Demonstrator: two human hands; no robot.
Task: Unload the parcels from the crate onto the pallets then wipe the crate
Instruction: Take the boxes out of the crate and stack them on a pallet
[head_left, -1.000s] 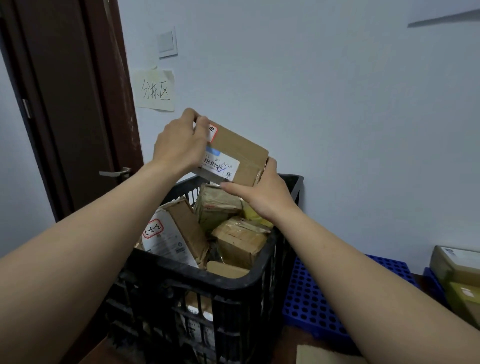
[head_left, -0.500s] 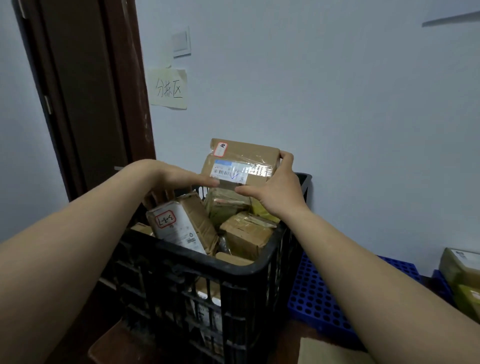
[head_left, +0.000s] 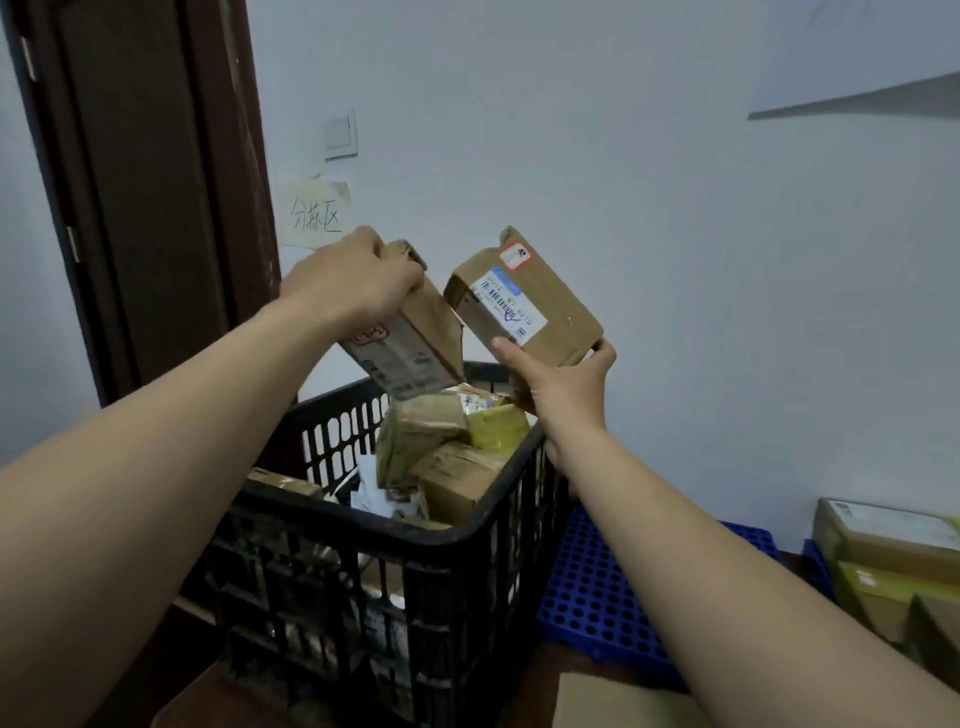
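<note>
Both hands are closed on parcels above the black crate (head_left: 395, 525): left hand (head_left: 353, 280) clamped over a tilted carton (head_left: 410, 348), right hand (head_left: 563, 379) pinching a labelled carton (head_left: 524, 301). The blue pallet (head_left: 597, 597) lies low to the right, nearer the right hand.

One head-worn camera looks forward and slightly down, close over the crate (head_left: 395, 540), the wall just beyond the fingers (head_left: 400, 275).
</note>
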